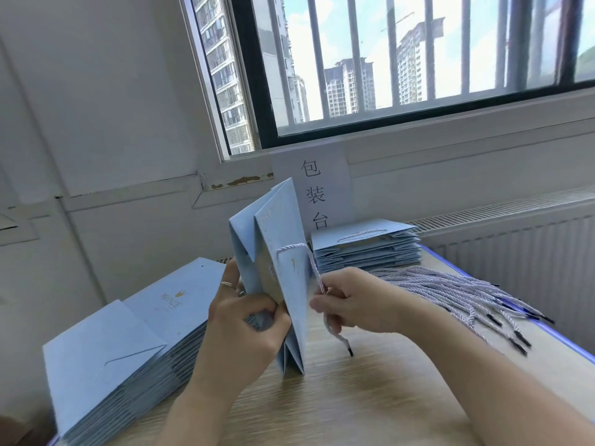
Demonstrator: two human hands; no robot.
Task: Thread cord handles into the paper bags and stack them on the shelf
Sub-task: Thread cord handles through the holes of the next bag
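Observation:
A light blue paper bag [277, 239] stands upright and folded on the wooden table [370, 397], mouth end down. My left hand [248, 320] grips its lower left edge, thumb pressed on the front panel. My right hand [351, 304] pinches a white twisted cord [314, 268] that loops across the bag's front face. The cord's black-tipped end [349, 350] hangs below my right hand onto the table.
A tall stack of flat blue bags [128, 333] lies at the left. A lower stack of bags with handles [367, 246] sits behind, under a paper sign [314, 188]. Several loose cords [467, 294] spread at the right, near the table's blue edge [553, 329] and a radiator.

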